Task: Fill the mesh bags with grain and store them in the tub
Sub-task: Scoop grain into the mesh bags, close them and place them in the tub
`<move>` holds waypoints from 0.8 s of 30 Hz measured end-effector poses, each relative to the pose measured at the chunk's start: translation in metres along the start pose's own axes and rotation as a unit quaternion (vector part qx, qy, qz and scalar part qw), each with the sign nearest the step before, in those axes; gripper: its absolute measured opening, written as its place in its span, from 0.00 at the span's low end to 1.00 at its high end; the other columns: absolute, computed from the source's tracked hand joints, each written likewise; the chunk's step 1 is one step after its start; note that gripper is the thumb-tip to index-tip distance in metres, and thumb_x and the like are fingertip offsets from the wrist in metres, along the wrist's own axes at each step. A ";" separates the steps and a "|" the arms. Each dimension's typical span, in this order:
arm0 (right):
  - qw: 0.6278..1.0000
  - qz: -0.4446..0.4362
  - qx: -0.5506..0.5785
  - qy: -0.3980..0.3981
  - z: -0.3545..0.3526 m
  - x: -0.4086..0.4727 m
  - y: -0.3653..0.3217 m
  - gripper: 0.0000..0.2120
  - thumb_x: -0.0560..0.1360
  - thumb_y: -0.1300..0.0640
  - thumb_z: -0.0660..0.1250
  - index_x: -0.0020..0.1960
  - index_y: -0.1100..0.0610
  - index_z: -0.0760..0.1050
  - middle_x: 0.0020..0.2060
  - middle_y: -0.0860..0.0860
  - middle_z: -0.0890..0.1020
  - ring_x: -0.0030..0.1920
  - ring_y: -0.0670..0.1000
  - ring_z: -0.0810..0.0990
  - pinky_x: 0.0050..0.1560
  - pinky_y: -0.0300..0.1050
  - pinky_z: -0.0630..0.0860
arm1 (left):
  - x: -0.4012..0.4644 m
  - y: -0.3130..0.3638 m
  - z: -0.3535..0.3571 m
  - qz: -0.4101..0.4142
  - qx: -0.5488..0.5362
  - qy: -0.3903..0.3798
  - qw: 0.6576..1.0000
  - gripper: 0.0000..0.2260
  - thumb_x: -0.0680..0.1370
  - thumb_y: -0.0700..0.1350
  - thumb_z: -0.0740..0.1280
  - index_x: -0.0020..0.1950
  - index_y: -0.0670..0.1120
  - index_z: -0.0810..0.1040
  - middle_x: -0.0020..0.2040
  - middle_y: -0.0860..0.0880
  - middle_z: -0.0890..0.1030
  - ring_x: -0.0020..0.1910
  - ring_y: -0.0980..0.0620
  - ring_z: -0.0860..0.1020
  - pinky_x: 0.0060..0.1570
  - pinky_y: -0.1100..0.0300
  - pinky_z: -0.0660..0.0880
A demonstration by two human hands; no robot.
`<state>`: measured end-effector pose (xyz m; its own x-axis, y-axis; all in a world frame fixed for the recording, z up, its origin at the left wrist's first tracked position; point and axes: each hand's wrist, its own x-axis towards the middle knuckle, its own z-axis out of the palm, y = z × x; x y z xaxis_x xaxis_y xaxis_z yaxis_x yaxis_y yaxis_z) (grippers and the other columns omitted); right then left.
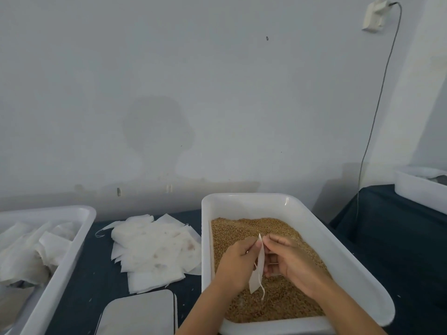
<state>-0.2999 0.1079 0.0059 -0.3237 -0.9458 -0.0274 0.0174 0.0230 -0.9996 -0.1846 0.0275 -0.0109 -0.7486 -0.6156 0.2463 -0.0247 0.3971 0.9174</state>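
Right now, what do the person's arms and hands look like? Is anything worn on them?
Both forearms are bare as far as the picture shows: no sleeves, gloves, watch or rings are visible on the left hand or the right hand.

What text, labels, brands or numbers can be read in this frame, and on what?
None. The tubs, mesh bags, grain, scale and wall charger show no print. The bag held by the left hand and right hand is blank.
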 end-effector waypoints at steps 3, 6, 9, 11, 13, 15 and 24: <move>1.000 0.007 0.002 0.001 -0.001 0.002 0.001 0.14 0.76 0.53 0.62 0.49 0.65 0.73 0.33 0.57 0.79 0.32 0.53 0.76 0.32 0.44 0.75 | 0.001 -0.002 0.000 -0.001 0.023 -0.004 1.000 0.13 0.82 0.44 0.56 0.46 0.37 0.74 0.42 0.37 0.77 0.40 0.43 0.74 0.51 0.43 0.72; 0.999 0.017 -0.041 0.013 -0.001 0.002 0.001 0.13 0.74 0.51 0.65 0.43 0.62 0.74 0.33 0.56 0.79 0.32 0.52 0.78 0.33 0.44 0.76 | 0.000 -0.003 0.002 0.008 0.074 -0.011 0.997 0.11 0.81 0.45 0.59 0.46 0.39 0.73 0.41 0.41 0.79 0.40 0.43 0.75 0.46 0.47 0.74; 0.990 0.019 -0.124 0.057 -0.002 0.002 0.005 0.09 0.77 0.58 0.65 0.40 0.61 0.74 0.28 0.52 0.79 0.29 0.50 0.78 0.32 0.42 0.74 | 0.000 -0.006 0.003 0.009 0.104 0.008 0.995 0.07 0.78 0.45 0.63 0.40 0.45 0.71 0.36 0.50 0.75 0.34 0.54 0.71 0.38 0.60 0.71; 0.978 0.022 -0.189 0.085 -0.002 0.003 0.008 0.08 0.78 0.62 0.62 0.41 0.63 0.74 0.25 0.50 0.78 0.26 0.49 0.75 0.28 0.39 0.71 | 0.000 -0.008 0.003 0.009 0.141 0.040 0.989 0.07 0.76 0.41 0.63 0.41 0.48 0.67 0.34 0.53 0.71 0.32 0.57 0.68 0.34 0.65 0.66; 0.963 0.021 -0.246 0.109 -0.003 0.004 0.010 0.10 0.78 0.61 0.61 0.39 0.61 0.74 0.23 0.48 0.75 0.23 0.47 0.71 0.25 0.36 0.68 | 0.000 -0.007 0.003 0.038 0.187 0.067 0.979 0.07 0.76 0.37 0.61 0.45 0.49 0.65 0.33 0.54 0.69 0.30 0.56 0.66 0.31 0.64 0.63; 0.951 0.014 -0.284 0.124 -0.003 0.005 0.010 0.13 0.78 0.58 0.62 0.36 0.59 0.73 0.21 0.47 0.74 0.21 0.45 0.68 0.23 0.33 0.66 | -0.001 -0.005 0.004 0.085 0.235 0.069 0.966 0.06 0.78 0.38 0.58 0.49 0.49 0.68 0.33 0.55 0.69 0.31 0.57 0.67 0.30 0.66 0.62; 0.936 0.021 -0.310 0.167 -0.007 0.009 0.010 0.12 0.77 0.60 0.63 0.34 0.59 0.71 0.24 0.49 0.74 0.21 0.43 0.69 0.24 0.33 0.65 | -0.001 -0.011 0.012 0.094 0.348 0.010 0.933 0.19 0.76 0.61 0.52 0.47 0.48 0.74 0.49 0.56 0.64 0.53 0.56 0.64 0.51 0.65 0.64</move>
<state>-0.3095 0.1024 -0.0043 -0.6150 -0.7877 0.0361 -0.4814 0.3388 -0.8084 -0.1919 0.0318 -0.0247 -0.7710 -0.5000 0.3944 -0.3239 0.8411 0.4332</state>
